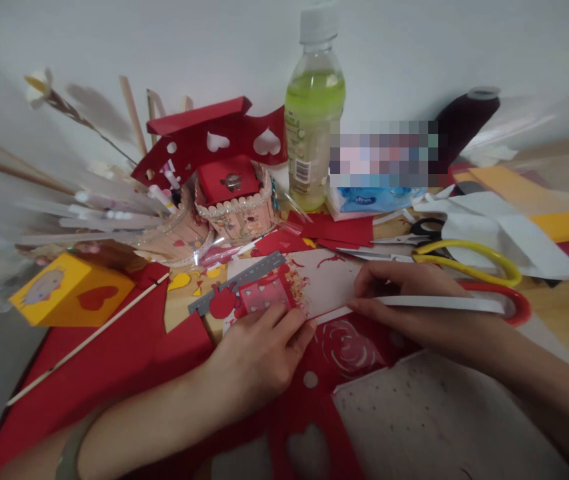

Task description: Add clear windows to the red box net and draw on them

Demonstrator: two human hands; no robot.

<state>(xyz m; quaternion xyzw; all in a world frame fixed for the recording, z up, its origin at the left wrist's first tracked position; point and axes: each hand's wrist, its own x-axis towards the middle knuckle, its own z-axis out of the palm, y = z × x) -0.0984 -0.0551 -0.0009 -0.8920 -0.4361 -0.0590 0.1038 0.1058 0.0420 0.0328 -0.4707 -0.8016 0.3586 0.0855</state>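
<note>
A narrow white strip runs left to right over red cut-out paper. My right hand is closed, thumb and fingers pinching the strip near its middle, and its free end trails right past my wrist. At the strip's left end my left hand is closed, its fingertips pressed down on it against the paper. Under a clear film beside the hands, a rose pattern shows on red. Just beyond my left hand lie a pink-and-red patterned piece and a grey ruler.
A bottle of green drink and a tissue pack stand at the back. Yellow-handled scissors and a red-handled loop lie right. A yellow box, a thin stick and a decorated basket are left.
</note>
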